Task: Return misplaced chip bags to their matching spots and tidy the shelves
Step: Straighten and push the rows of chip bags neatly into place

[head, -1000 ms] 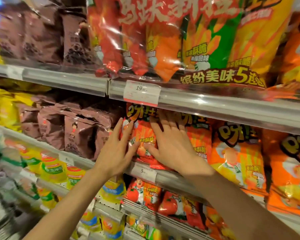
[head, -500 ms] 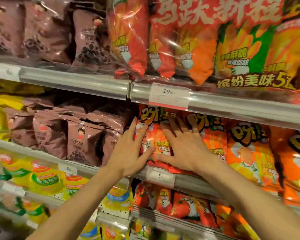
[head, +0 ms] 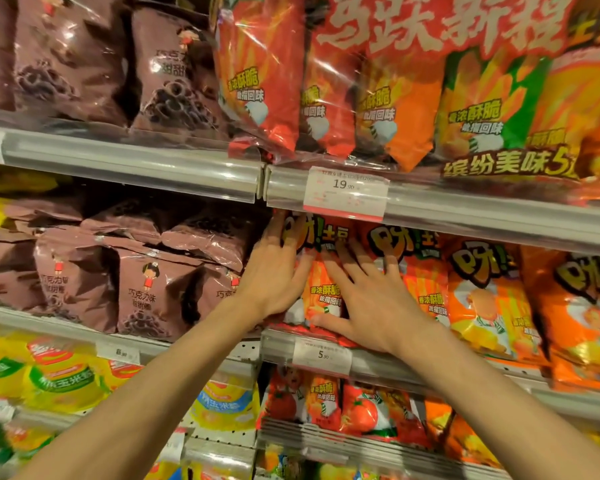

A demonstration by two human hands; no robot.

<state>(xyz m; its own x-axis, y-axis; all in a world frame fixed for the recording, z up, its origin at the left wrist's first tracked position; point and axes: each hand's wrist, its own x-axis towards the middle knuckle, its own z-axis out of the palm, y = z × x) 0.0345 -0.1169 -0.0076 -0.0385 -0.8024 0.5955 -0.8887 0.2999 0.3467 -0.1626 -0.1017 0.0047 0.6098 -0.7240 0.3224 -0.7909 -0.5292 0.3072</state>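
Observation:
An orange-red chip bag (head: pixel 321 289) stands at the left end of a row of orange bags (head: pixel 489 299) on the middle shelf. My left hand (head: pixel 274 271) lies against its left edge, fingers reaching up to the bag's top corner. My right hand (head: pixel 368 299) rests flat on its front with fingers spread, thumb near the bag's bottom edge. Both hands press on the bag; neither lifts it off the shelf.
Brown chocolate-snack bags (head: pixel 153 285) fill the shelf left of my hands. Above hangs a large clear multipack of red, orange and green bags (head: pixel 395 91) over a 19.90 price tag (head: pixel 343 192). Yellow bags (head: pixel 49 375) and small red bags (head: pixel 326 407) sit below.
Both hands have slid upward along the orange-red bag, the left hand's fingers now at its top corner. The view has shifted left and closer to the shelf.

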